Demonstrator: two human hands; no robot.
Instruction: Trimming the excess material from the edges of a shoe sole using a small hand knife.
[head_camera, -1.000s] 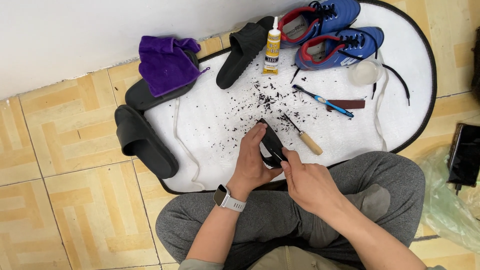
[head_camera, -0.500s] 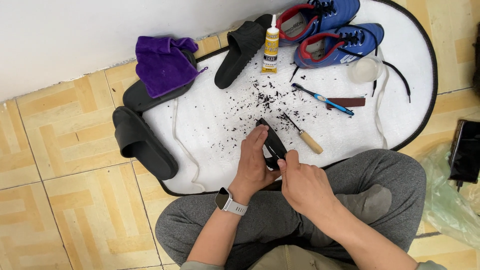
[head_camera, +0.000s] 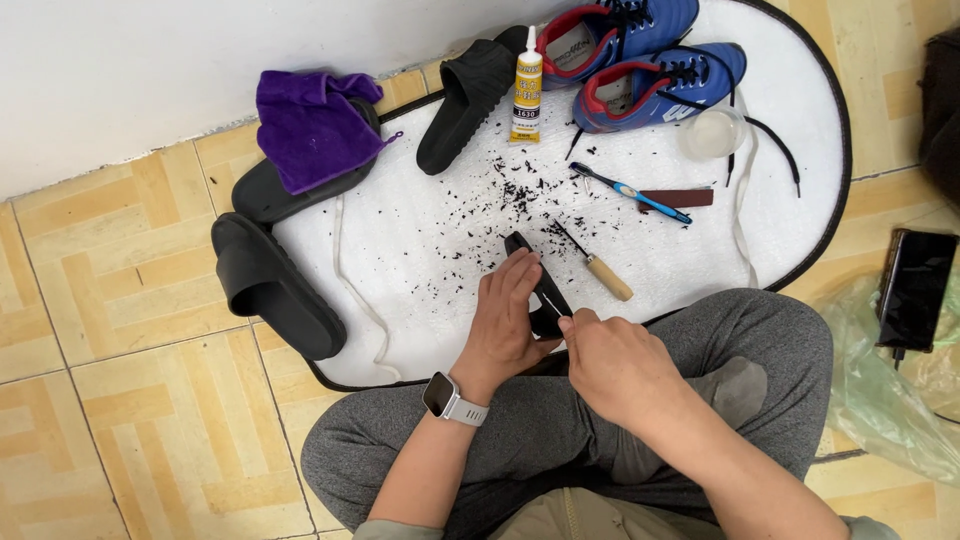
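Two hands on black rubber piece (head_camera: 535, 290) | left hand (head_camera: 505, 325) clamps it | right hand (head_camera: 610, 360) pinches edge | likely light, flexible; hold mid-body

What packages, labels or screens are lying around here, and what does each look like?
Glue tube: upright at the mat's far edge, yellow, white label.
Smartwatch: left wrist, dark square screen, pale strap.
Phone: floor at right, black rectangle, screen dark.
Plastic bag: under the phone, clear greenish, crumpled.
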